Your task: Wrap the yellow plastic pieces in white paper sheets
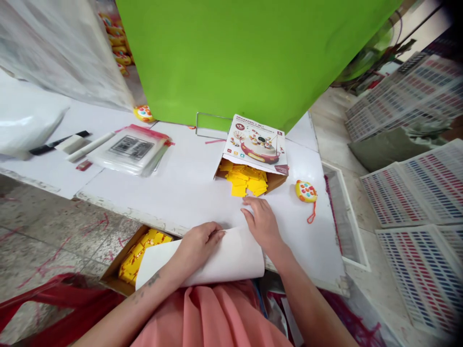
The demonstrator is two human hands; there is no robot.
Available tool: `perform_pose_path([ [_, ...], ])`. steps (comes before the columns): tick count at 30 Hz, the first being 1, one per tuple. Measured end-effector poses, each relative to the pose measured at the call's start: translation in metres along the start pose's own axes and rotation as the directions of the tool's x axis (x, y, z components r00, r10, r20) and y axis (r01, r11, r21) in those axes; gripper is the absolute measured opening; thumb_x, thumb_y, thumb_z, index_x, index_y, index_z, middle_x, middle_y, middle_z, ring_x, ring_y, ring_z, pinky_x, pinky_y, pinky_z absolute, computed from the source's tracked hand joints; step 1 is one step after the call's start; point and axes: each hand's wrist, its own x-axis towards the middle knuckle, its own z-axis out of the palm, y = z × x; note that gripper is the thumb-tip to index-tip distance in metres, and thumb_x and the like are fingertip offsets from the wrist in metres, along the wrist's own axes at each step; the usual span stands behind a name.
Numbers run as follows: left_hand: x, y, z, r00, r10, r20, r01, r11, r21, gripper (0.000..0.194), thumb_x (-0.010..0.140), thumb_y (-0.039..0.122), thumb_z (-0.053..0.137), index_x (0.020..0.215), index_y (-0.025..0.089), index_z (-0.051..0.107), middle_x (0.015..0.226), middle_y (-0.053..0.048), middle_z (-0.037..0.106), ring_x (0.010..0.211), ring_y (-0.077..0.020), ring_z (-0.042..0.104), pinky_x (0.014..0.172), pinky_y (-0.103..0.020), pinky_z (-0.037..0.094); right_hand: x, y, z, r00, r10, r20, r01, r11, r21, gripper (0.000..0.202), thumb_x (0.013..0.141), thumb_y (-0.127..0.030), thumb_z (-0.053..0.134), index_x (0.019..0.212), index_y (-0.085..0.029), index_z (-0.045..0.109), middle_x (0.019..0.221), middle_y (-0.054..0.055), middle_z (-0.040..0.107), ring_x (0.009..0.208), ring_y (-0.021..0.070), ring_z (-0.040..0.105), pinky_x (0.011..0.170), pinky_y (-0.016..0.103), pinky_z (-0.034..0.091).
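Note:
A white sheet (235, 255) lies curved over my lap against the table edge. My left hand (200, 248) rests on it with thumb and fingers pinched together near its upper edge; what they hold, if anything, is too small to tell. Just in front of a printed cardboard box (255, 144), my right hand (262, 219) reaches forward with thumb and fingers apart. Flat yellow plastic pieces (246, 180) spill from the box's near end, close to those fingertips. A yellow toy with coloured buttons and an orange cord (306, 192) lies to the right.
A stack of clear plastic bags (130, 149), a white roll (90, 147) and a black marker (58, 143) lie on the left. A green panel (231, 58) stands behind. Below the table edge sits a carton of yellow pieces (139, 255); plastic crates (423, 183) stand at right.

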Motion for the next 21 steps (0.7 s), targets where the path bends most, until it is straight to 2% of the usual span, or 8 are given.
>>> perform_pose_path([
  [3, 0.000, -0.002, 0.001, 1.000, 0.006, 0.002, -0.006, 1.000, 0.005, 0.022, 0.086, 0.033, 0.042, 0.081, 0.021, 0.060, 0.079, -0.003, 0.066, 0.072, -0.0179, 0.058, 0.062, -0.024, 0.038, 0.021, 0.015, 0.009, 0.994, -0.091, 0.065, 0.104, 0.967, -0.234, 0.044, 0.084, -0.005, 0.040, 0.125, -0.020, 0.043, 0.123, 0.008, 0.053, 0.112, 0.0261, 0.041, 0.091, 0.042, 0.032],
  [5, 0.000, -0.002, 0.000, 1.000, 0.007, 0.005, -0.007, 1.000, 0.001, 0.023, 0.086, 0.033, 0.042, 0.082, 0.021, 0.060, 0.079, -0.003, 0.066, 0.072, -0.0180, 0.058, 0.062, -0.024, 0.038, 0.032, 0.023, 0.014, 0.982, -0.138, 0.126, 0.172, 0.928, -0.332, 0.051, 0.085, -0.004, 0.037, 0.133, -0.022, 0.036, 0.121, 0.009, 0.055, 0.108, 0.0268, 0.042, 0.088, 0.042, 0.032],
  [9, 0.000, -0.001, -0.002, 1.000, -0.003, 0.014, 0.003, 1.000, -0.019, 0.024, 0.086, 0.034, 0.042, 0.082, 0.020, 0.061, 0.078, -0.003, 0.065, 0.071, -0.0174, 0.057, 0.062, -0.024, 0.038, 0.042, 0.032, 0.018, 0.963, -0.201, 0.178, 0.259, 0.872, -0.415, 0.050, 0.089, -0.010, 0.036, 0.137, -0.022, 0.031, 0.103, 0.009, 0.061, 0.095, 0.0260, 0.047, 0.081, 0.040, 0.035],
  [12, -0.001, 0.002, -0.003, 0.999, -0.016, 0.038, 0.018, 0.999, -0.047, 0.029, 0.088, 0.035, 0.037, 0.082, 0.019, 0.061, 0.077, -0.002, 0.064, 0.071, -0.0166, 0.056, 0.063, -0.024, 0.039, 0.041, 0.033, 0.018, 0.967, -0.230, 0.113, 0.256, 0.882, -0.397, 0.047, 0.090, -0.012, 0.036, 0.135, -0.022, 0.034, 0.097, 0.009, 0.062, 0.092, 0.0244, 0.050, 0.083, 0.039, 0.038],
  [15, -0.003, 0.005, -0.001, 0.999, -0.032, 0.019, 0.034, 0.992, -0.123, 0.033, 0.090, 0.037, 0.033, 0.093, 0.020, 0.061, 0.084, -0.002, 0.065, 0.077, -0.0165, 0.057, 0.069, -0.025, 0.039, 0.035, 0.027, 0.013, 0.989, -0.134, -0.055, 0.118, 0.966, -0.231, 0.045, 0.089, -0.013, 0.037, 0.133, -0.022, 0.037, 0.096, 0.008, 0.062, 0.092, 0.0222, 0.054, 0.087, 0.038, 0.041],
  [17, -0.004, 0.005, 0.002, 0.998, -0.063, -0.016, 0.059, 0.982, -0.180, 0.034, 0.091, 0.037, 0.032, 0.109, 0.021, 0.056, 0.087, -0.002, 0.064, 0.078, -0.0167, 0.057, 0.071, -0.026, 0.040, 0.029, 0.019, 0.006, 0.989, 0.045, -0.142, -0.040, 0.999, 0.034, 0.046, 0.087, -0.015, 0.043, 0.131, -0.024, 0.037, 0.095, 0.006, 0.062, 0.087, 0.0197, 0.058, 0.085, 0.037, 0.045],
  [19, -0.004, 0.005, 0.005, 0.996, -0.086, -0.038, 0.075, 0.971, -0.227, 0.038, 0.090, 0.038, 0.034, 0.122, 0.021, 0.046, 0.090, -0.003, 0.063, 0.076, -0.0164, 0.056, 0.070, -0.026, 0.040, 0.022, 0.010, -0.005, 0.962, 0.252, -0.104, -0.198, 0.908, 0.370, 0.048, 0.083, -0.019, 0.050, 0.128, -0.025, 0.037, 0.089, 0.003, 0.063, 0.078, 0.0172, 0.062, 0.078, 0.035, 0.050],
  [21, -0.004, 0.003, 0.008, 0.995, -0.089, -0.043, 0.074, 0.959, -0.272, 0.044, 0.088, 0.039, 0.038, 0.129, 0.021, 0.037, 0.096, -0.003, 0.062, 0.071, -0.0150, 0.054, 0.068, -0.027, 0.040, 0.014, 0.000, -0.017, 0.925, 0.376, 0.046, -0.321, 0.714, 0.623, 0.048, 0.079, -0.024, 0.055, 0.124, -0.023, 0.038, 0.078, 0.000, 0.062, 0.070, 0.0161, 0.063, 0.070, 0.034, 0.053],
])
